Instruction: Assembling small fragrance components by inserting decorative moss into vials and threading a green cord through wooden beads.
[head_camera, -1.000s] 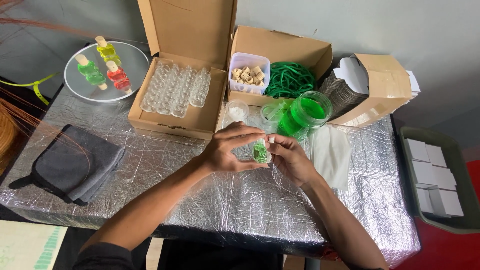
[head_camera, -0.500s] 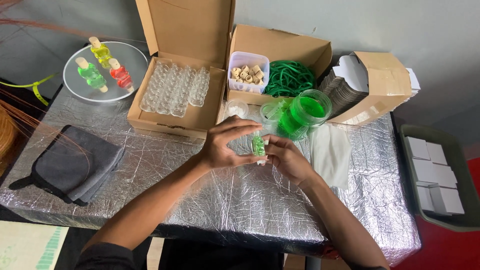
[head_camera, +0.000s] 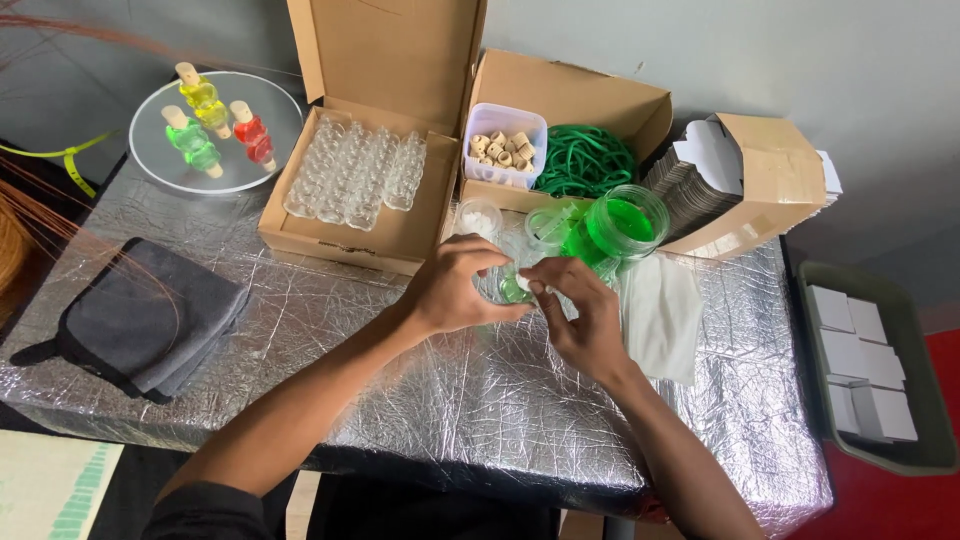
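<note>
My left hand (head_camera: 455, 288) grips a small clear glass bottle (head_camera: 510, 290) holding green liquid, just above the foil-covered table (head_camera: 400, 390). My right hand (head_camera: 585, 315) pinches at the bottle's top, where a small pale piece sits under the fingers. Both hands meet in front of a clear jar of green liquid (head_camera: 622, 222). Most of the bottle is hidden by my fingers.
An open cardboard box of empty glass bottles (head_camera: 355, 180) stands behind my left hand. A tub of corks (head_camera: 503, 148), green cord (head_camera: 585, 160), a box of cards (head_camera: 735, 185), a white cloth (head_camera: 660, 315), a mirror plate with three coloured bottles (head_camera: 215, 130), a dark cloth (head_camera: 150, 315) and a grey tray (head_camera: 865, 365) surround them.
Both hands have moved slightly toward the jar with the bottle. My right fingers have closed over the bottle's top, hiding more of the green.
</note>
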